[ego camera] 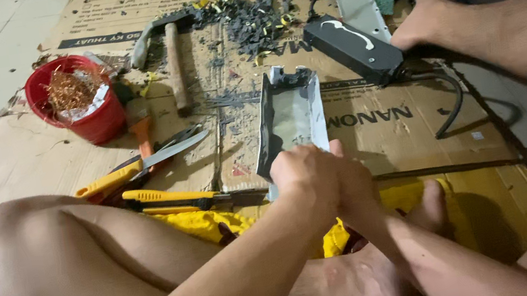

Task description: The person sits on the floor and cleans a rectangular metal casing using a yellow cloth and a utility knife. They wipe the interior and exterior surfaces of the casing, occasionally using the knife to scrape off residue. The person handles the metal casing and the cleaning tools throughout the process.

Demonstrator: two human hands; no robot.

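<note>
both hands, left hand [304,180] and right hand [354,186], have fingers curled tight round the near end of the grey metal casing [291,118], which sticks out past them.

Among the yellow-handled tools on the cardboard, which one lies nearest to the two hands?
The lower yellow-handled tool, lying level; its dark tip points toward the left hand. The yellow-handled shears lie farther away, near the red bowl.

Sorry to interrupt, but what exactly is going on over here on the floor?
A person sits on flattened cardboard, both hands clasped at the near end of an open grey metal casing: left hand, right hand. Yellow-handled cutters and a hammer lie to the left, beside a red bowl holding copper wire. Dark broken bits are piled beyond. Another person's foot rests by a black box.
</note>
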